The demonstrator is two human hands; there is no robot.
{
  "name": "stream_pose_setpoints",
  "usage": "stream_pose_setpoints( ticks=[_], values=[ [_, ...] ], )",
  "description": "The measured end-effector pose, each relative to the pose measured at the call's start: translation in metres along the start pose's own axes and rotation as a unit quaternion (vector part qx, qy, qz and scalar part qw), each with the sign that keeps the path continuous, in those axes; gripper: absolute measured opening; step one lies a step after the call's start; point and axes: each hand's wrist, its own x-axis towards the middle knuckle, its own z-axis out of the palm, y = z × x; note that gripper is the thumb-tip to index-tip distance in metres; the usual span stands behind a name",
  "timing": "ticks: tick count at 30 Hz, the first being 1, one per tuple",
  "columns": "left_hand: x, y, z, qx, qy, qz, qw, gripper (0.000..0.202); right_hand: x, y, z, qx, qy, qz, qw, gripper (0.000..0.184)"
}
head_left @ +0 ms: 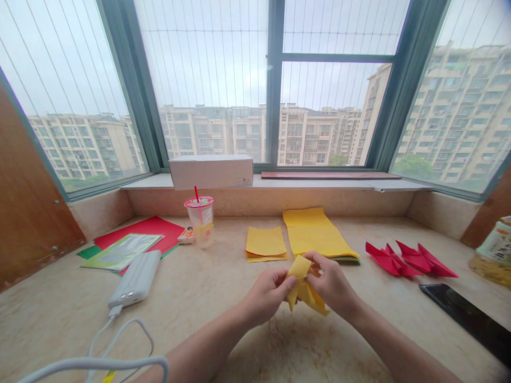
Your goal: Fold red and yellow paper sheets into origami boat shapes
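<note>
A partly folded piece of yellow paper (300, 268) is held just above the sill, between both hands. My left hand (269, 292) pinches its left side, thumb on top. On the other side my right hand (329, 279) grips the upper right part, fingers curled round it; some fingertips are hidden behind the paper. Pointed flaps hang below the fingers. Just beyond the hands lie a small stack of yellow squares (265, 242) and a larger pile of yellow sheets (319, 231) with green edges under it. Two folded red paper shapes (393, 260) rest to the right.
At left lie red sheets (171, 229), a green-white packet (123, 250) and a white power bank (136, 279) with its cable (136, 322). A lidded cup with a straw (202, 221) stands behind. A black phone (467, 319) and a jar (493, 255) are at right; a white box (211, 173) sits by the window.
</note>
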Motion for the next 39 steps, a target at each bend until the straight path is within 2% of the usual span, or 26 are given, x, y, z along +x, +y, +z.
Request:
stream_pose_setpoints(
  ticks=[6, 10, 14, 19, 23, 26, 34, 39],
  values=[
    [0.0012, 0.004, -0.0012, -0.038, 0.024, 0.016, 0.999, 0.049, 0.0001, -0.0058, -0.0013, 0.068, -0.028, -0.034, 0.997, 0.022],
    [0.002, 0.0048, -0.0017, -0.041, 0.051, 0.017, 0.998, 0.051, -0.0005, -0.0091, -0.0027, 0.028, -0.013, -0.069, 0.997, 0.015],
    [0.0035, 0.0024, -0.0023, -0.037, 0.063, 0.013, 0.997, 0.053, 0.001, -0.0082, -0.0049, -0.003, -0.011, -0.073, 0.997, 0.009],
    [0.0052, 0.0005, -0.0049, -0.029, 0.037, 0.022, 0.999, 0.055, 0.0025, -0.0043, -0.0029, 0.004, -0.025, -0.105, 0.994, 0.01],
    [0.0043, 0.0021, -0.0043, -0.008, 0.015, 0.03, 0.999, 0.052, 0.0024, -0.004, -0.002, -0.003, 0.008, -0.115, 0.993, 0.011],
    [0.0034, 0.0026, -0.0026, -0.004, 0.011, 0.027, 1.0, 0.052, 0.0023, -0.0045, -0.004, -0.018, 0.022, -0.114, 0.993, 0.012],
    [0.0036, 0.0041, -0.0039, -0.015, 0.011, 0.021, 1.0, 0.058, -0.0003, -0.0082, -0.0096, -0.089, 0.011, -0.143, 0.986, 0.019],
    [0.0037, 0.0049, -0.0045, -0.013, 0.012, 0.022, 1.0, 0.058, -0.0002, -0.0093, -0.0089, -0.039, -0.001, -0.131, 0.991, 0.021]
  ],
)
